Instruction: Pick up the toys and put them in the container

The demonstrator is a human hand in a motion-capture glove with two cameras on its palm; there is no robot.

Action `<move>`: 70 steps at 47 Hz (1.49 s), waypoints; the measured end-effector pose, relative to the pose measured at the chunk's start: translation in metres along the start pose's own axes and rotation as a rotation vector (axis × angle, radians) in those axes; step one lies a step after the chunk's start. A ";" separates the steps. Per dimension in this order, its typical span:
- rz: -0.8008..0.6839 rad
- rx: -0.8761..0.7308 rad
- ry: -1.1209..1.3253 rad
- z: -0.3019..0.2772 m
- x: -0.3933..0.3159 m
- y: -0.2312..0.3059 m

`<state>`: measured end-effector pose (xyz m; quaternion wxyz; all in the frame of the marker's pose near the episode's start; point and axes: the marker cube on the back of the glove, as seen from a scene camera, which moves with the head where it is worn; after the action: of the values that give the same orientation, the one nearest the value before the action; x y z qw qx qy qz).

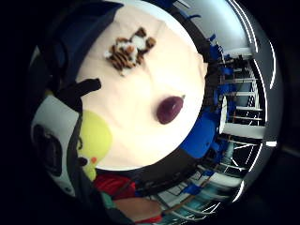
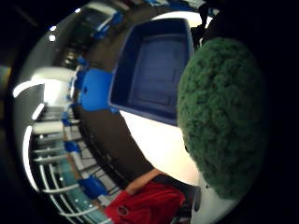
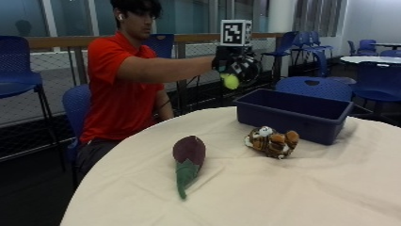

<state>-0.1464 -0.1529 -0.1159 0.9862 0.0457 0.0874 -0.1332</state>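
In the outside view, the person [image 3: 122, 80] occupies the upper left of the frame, seated behind the round surface [image 3: 263, 193] with the arm extended to the right. The eggplant toy [image 3: 188, 157] lies left of centre on the surface; its long axis runs from the purple body, farther from the camera, to the green stem end pointing toward the lower edge of the frame. The tiger toy [image 3: 271, 140] lies right of centre, just in front of the container [image 3: 294, 113]; which way it faces cannot be resolved.

The right hand [image 3: 233, 63] is raised at upper centre, above and just short of the container's near left corner. Its fingers are curled round a yellow-green plush toy [image 3: 231, 81], which hangs below the palm. The little finger side palm view shows the toy's yellow-green face [image 1: 93, 140] against the glove; the thumb side palm view shows its green knitted part [image 2: 222, 116] close to the palm, with the open container [image 2: 149, 70] just beyond. The toy's long axis appears roughly vertical, hanging downward.

Judgement: the raised carry lets the toy pass above the container wall, and the hand is in transit for release. The container's inside appears bare, so two toys are left on the surface after this one
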 end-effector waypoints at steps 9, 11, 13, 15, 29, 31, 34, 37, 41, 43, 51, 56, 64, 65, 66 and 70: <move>-0.107 0.018 -0.038 -0.018 -0.054 -0.079; -0.135 0.009 -0.052 -0.016 -0.065 -0.097; -0.073 0.009 -0.099 -0.015 -0.075 -0.113; -0.050 0.021 -0.116 -0.011 -0.080 -0.125; 0.047 -0.125 0.068 0.036 -0.071 -0.143; 0.073 -0.119 0.105 0.041 -0.056 -0.140; 0.023 -0.089 0.080 0.043 -0.039 -0.128; -0.094 -0.061 0.032 0.045 -0.021 -0.110; -0.059 -0.044 0.007 0.050 0.011 -0.089; 0.011 -0.038 0.014 0.056 0.032 -0.079; 0.236 -0.087 -0.078 0.087 0.128 -0.030; 0.310 -0.116 -0.070 0.105 0.172 -0.004; 0.409 -0.169 -0.034 0.133 0.228 0.033; 0.417 -0.174 -0.035 0.135 0.233 0.037; 0.425 -0.178 -0.036 0.137 0.237 0.040; 0.450 -0.189 -0.040 0.146 0.251 0.053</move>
<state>0.1296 -0.1822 -0.0152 0.9924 -0.0309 0.0677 0.0977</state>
